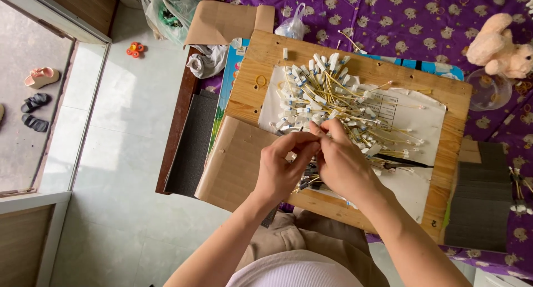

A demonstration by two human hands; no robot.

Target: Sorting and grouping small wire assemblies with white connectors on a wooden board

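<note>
At the centre of the bare wooden board [261, 59], a heap of thin yellow wires with white plastic connectors [327, 98] lies on white paper [413, 117]. Left hand [280, 167] and right hand [341, 162] pinch wires at its near edge. Brown cardboard sheet [233, 159] lies beside them.

A plush toy [498, 47] lies near sandals [34, 102] and a plastic bag [169, 10].
</note>
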